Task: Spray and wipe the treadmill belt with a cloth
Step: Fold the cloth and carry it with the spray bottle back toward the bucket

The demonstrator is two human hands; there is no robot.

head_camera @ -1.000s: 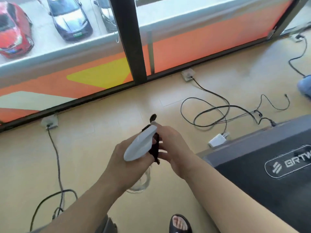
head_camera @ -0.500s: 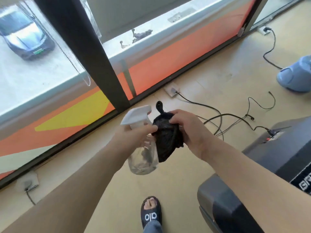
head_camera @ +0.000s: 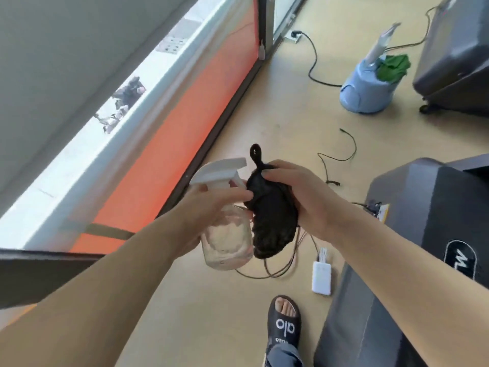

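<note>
My left hand (head_camera: 205, 207) grips a clear spray bottle (head_camera: 227, 239) with a white trigger head, held upright at chest height, its nozzle facing the cloth. Beside it, my right hand (head_camera: 304, 197) holds a bunched black cloth (head_camera: 272, 221) with a small hanging loop sticking up; cloth and bottle touch. The dark grey treadmill (head_camera: 436, 215) lies at the right, its front cover bearing an oval logo. The belt itself is not in view.
A blue mop bucket (head_camera: 365, 88) with a green cloth stands on the floor far right, next to another dark machine (head_camera: 455, 54). Black cables (head_camera: 336, 154) and a white power adapter (head_camera: 321, 278) lie on the beige floor. My sandalled foot (head_camera: 284, 321) is below. Floor-level window runs along the left.
My view has swung to the right, bringing the blue bucket and second machine into sight. Both hands keep the bottle and cloth together in front of me; the cloth now hangs fuller.
</note>
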